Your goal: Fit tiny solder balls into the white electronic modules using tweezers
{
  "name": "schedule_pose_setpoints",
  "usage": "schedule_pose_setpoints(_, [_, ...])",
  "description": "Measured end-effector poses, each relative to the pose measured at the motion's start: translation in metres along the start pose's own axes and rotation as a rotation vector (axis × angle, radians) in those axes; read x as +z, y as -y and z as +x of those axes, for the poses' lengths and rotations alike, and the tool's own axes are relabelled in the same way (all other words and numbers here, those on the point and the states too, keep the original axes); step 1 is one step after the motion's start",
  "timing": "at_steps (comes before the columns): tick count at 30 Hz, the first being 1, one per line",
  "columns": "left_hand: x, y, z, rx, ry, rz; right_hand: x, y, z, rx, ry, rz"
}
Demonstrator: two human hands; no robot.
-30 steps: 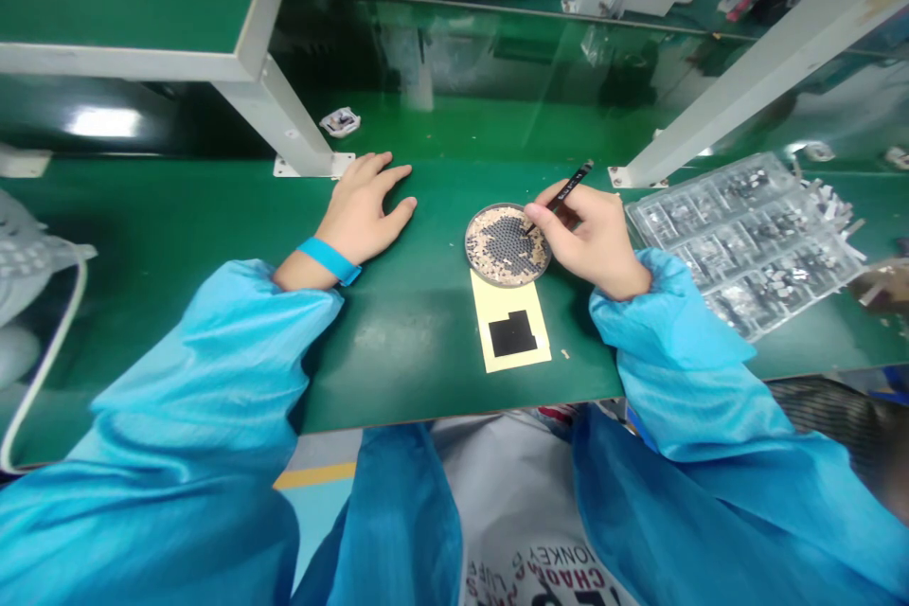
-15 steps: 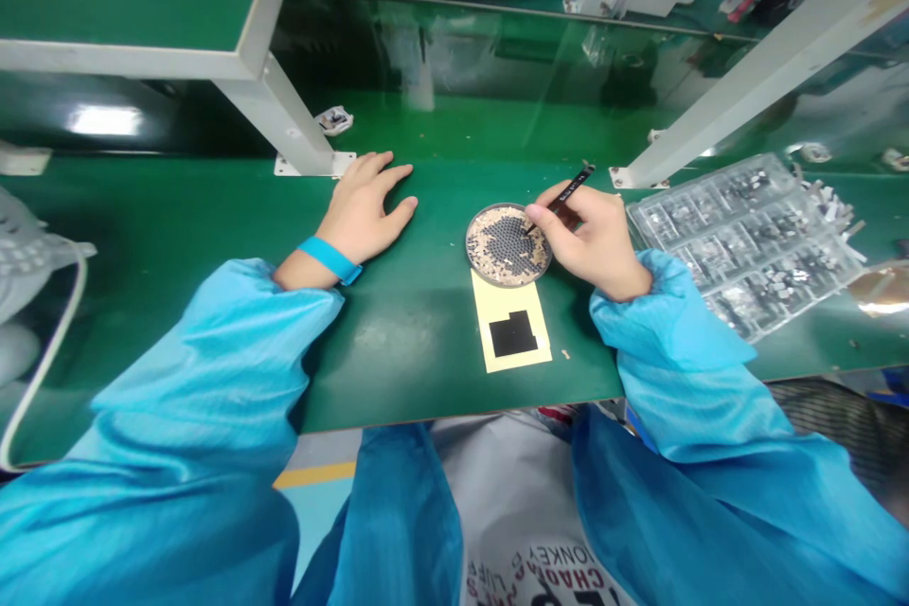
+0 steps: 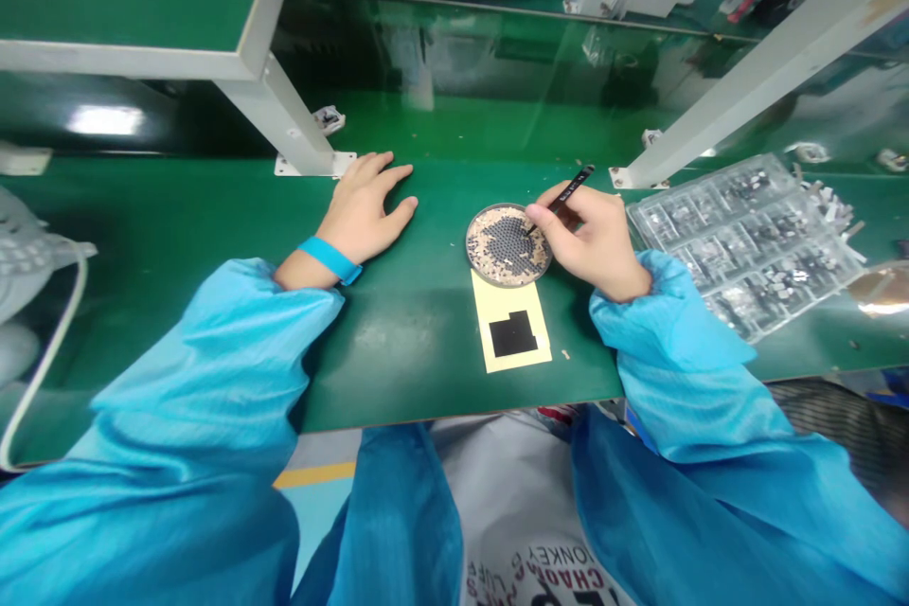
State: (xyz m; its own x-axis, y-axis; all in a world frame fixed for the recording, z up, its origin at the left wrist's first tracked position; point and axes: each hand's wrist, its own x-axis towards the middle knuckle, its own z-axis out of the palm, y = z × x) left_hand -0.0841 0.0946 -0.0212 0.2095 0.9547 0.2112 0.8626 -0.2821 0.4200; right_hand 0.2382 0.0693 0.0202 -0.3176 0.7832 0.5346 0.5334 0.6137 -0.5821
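Tweezers (image 3: 568, 188) are grasped by the right hand (image 3: 589, 239) over a dish (image 3: 469, 246) of dark pieces (image 3: 508, 241) ringed by pale ones (image 3: 484, 256), with the left hand (image 3: 362, 210) laid open beside it.

The matt black tweezers (image 3: 568, 189) in my right hand (image 3: 589, 241) look smooth, the dish (image 3: 468, 246) just under my fingers has a dull metal rim, the card (image 3: 483, 331) nearer me is matt paper, and the tray (image 3: 745, 246) to my right is glossy clear plastic.
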Motion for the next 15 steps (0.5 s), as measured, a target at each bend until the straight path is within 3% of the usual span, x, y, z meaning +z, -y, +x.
schedule_pose_setpoints(15, [0.0003,0.0001,-0.0002,-0.003,0.001,-0.034,0.0002,-0.0003,-0.0001,0.006,0.001,-0.001])
